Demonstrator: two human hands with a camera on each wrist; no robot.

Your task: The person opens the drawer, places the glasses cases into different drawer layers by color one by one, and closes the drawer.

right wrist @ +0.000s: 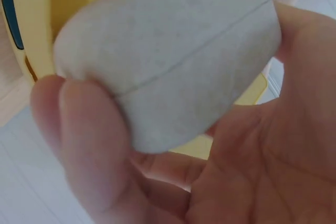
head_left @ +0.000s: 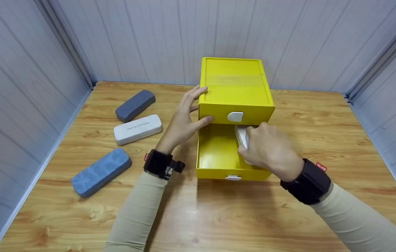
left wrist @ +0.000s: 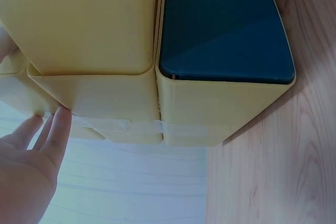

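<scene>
A yellow two-drawer box (head_left: 234, 94) stands on the table, its lower drawer (head_left: 215, 150) pulled out towards me and its upper drawer closed. My left hand (head_left: 180, 126) rests against the box's left side, fingers on the upper edge and thumb on the upper drawer's front. In the left wrist view, nearly straight fingertips touch the box. My right hand (head_left: 269, 148) grips a white glasses case (head_left: 242, 136), tilted within the lower drawer's right side. Close up in the right wrist view, fingers and thumb hold this case (right wrist: 173, 51), a seam running along its side.
Left of the box lie a dark grey glasses case (head_left: 135, 105), a white glasses case with lettering (head_left: 138, 129) and a blue mottled glasses case (head_left: 101, 171). Pale panels (head_left: 149, 38) wall the wooden table (head_left: 198, 224) at the back and sides.
</scene>
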